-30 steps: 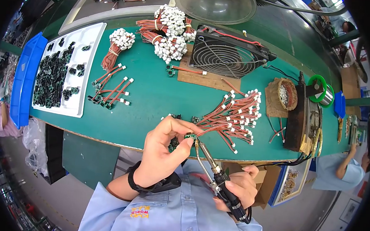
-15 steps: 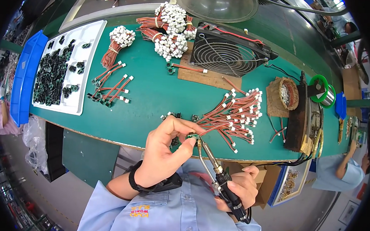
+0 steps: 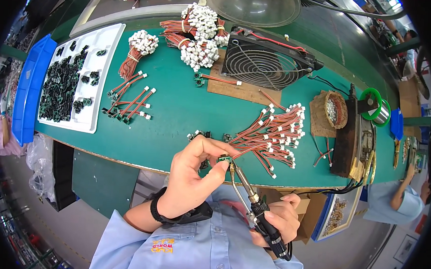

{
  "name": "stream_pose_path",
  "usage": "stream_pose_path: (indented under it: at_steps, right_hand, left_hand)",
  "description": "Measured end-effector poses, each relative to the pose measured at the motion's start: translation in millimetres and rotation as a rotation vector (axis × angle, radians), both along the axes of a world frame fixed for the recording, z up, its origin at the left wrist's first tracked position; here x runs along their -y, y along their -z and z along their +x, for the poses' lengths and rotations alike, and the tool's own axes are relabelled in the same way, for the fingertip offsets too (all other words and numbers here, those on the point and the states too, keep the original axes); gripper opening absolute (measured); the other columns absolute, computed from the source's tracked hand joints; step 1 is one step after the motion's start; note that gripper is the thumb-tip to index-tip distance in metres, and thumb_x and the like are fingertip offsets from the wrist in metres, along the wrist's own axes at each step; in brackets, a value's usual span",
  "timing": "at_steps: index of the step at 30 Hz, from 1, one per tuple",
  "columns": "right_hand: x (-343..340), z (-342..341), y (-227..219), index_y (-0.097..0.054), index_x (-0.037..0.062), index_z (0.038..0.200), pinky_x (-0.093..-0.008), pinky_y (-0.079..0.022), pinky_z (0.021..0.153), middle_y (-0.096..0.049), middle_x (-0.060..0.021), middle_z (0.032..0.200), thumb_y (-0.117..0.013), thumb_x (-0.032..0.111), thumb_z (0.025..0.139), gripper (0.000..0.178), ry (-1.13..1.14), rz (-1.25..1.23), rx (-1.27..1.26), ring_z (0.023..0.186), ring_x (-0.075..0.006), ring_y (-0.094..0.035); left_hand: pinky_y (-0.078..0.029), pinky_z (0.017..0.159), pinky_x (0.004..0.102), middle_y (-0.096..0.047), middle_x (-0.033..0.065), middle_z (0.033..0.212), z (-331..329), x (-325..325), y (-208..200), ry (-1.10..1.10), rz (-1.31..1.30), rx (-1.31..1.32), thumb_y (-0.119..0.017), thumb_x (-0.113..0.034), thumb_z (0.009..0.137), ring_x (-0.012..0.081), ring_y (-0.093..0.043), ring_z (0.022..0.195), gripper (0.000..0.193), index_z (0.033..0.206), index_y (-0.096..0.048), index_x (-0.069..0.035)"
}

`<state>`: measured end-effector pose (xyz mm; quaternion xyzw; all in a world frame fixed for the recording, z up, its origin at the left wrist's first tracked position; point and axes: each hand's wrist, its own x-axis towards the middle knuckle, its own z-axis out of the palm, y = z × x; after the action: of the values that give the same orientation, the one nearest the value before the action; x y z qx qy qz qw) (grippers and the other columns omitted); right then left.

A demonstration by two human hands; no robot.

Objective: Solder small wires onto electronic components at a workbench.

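My left hand is closed at the table's front edge, pinching a small green circuit board between thumb and fingers. Below and to its right, my right hand grips the black handle of a soldering iron. A thin bent tube runs alongside the iron's shaft, and the tip meets the board at my left fingertips. Just beyond the board lies a fan of red-and-black wire leads with white connectors. A few small boards lie partly hidden behind my left hand.
A white tray of dark boards and a blue bin stand left. Bundled leads lie at the back, near a black fan. Rightward are a round tub and a green solder spool. Co-workers sit at both sides.
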<state>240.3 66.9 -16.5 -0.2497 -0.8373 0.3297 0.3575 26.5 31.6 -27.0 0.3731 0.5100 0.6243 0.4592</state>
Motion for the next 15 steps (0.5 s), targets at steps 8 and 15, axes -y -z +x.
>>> stream_pose_path:
  at_steps: [8, 15]
  right_hand:
    - [-0.2, -0.3, -0.8, -0.060, 0.0129, 0.098, -0.0354, -0.037, 0.076, -0.061, 0.0004, 0.071, -0.078, 0.018, 0.054, 0.048, -0.006, -0.005, -0.012, 0.063, -0.0151, -0.058]
    - [0.9, 0.2, 5.2, -0.058, 0.0115, 0.098, -0.0362, -0.037, 0.074, -0.060, -0.0005, 0.069, -0.076, 0.023, 0.057, 0.046, -0.008, 0.045, -0.032, 0.061, -0.0159, -0.057]
  left_hand:
    - [-0.044, 0.080, 0.0290, -0.058, 0.0171, 0.101, 1.9, 0.1, -2.1, -0.012, -0.002, 0.029, -0.050, 0.002, 0.082, 0.0157, -0.055, 0.091, 0.011, 0.090, -0.043, -0.001]
    - [-0.043, 0.081, 0.0300, -0.058, 0.0175, 0.101, 3.1, 0.6, -3.1, -0.019, 0.013, 0.049, -0.051, 0.000, 0.082, 0.0161, -0.055, 0.091, 0.010, 0.089, -0.044, -0.001]
